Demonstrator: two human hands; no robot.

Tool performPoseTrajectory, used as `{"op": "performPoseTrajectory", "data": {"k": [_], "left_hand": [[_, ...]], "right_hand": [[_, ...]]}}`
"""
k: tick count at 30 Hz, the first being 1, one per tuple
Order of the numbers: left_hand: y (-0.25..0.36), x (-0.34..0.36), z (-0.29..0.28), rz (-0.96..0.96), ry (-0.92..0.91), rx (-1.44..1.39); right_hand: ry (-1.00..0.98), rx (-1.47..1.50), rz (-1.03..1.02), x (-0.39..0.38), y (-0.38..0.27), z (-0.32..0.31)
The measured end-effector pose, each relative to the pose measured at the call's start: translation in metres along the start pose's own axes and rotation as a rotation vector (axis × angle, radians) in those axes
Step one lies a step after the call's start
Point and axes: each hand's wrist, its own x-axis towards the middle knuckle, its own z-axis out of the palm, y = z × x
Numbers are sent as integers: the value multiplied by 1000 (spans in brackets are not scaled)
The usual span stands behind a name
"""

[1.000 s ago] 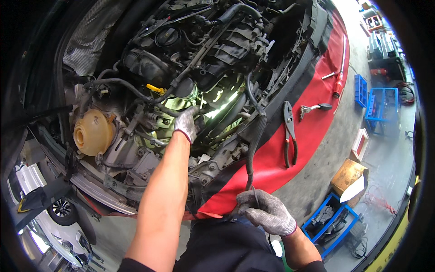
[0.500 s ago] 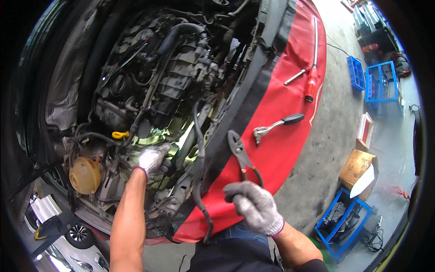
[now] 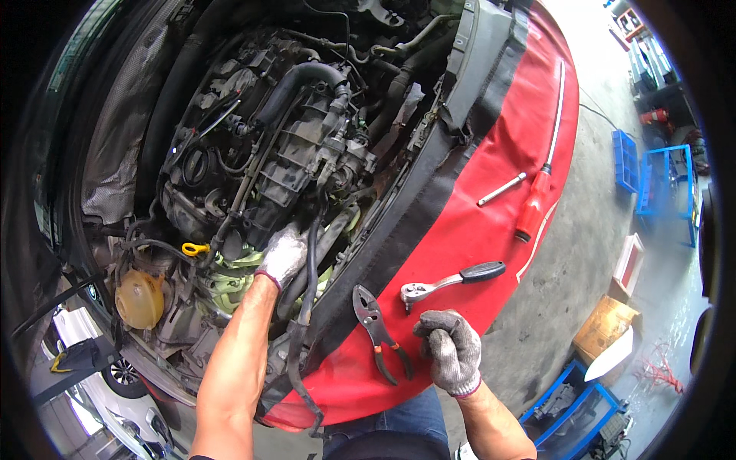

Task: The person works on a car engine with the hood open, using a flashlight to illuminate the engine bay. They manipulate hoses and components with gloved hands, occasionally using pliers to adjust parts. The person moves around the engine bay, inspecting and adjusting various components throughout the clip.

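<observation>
My left hand (image 3: 284, 256), in a whitish work glove, reaches down into the engine bay beside the engine (image 3: 295, 142). Its fingertips are hidden among the parts, next to a black hose (image 3: 308, 276). Over the red fender cover (image 3: 337, 383) hovers my right hand (image 3: 454, 354), in a grey glove with curled fingers. Anything inside those fingers is hidden. Slip-joint pliers (image 3: 373, 323) lie just left of it. Just beyond the hand rests a ratchet wrench (image 3: 448, 284) with a black handle.
Farther along the cover lie a long red-handled screwdriver (image 3: 540, 188) and a short metal extension bar (image 3: 501, 189). A yellow dipstick handle (image 3: 195, 249) and an amber coolant tank (image 3: 139, 299) are at the left. Blue crates (image 3: 571, 410) and a cardboard box (image 3: 606, 328) stand on the floor.
The view has shifted. My left hand has moved rightward and farther in among the engine parts. My right hand has moved away from the pliers' handles and nearer the ratchet wrench.
</observation>
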Motion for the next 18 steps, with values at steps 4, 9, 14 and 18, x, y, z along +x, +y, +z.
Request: {"op": "performPoseTrajectory", "data": {"k": [4,9,14,18], "left_hand": [[-5,0,10,20,69,-44],[-16,0,15,76,69,-1],[-38,8,26,182,106,117],[-47,17,31,259,107,149]], "right_hand": [[-19,-29,-35,0,3,-3],[-8,-49,-62,0,5,0],[7,-72,-62,-1,4,1],[31,-136,-141,0,7,4]]}}
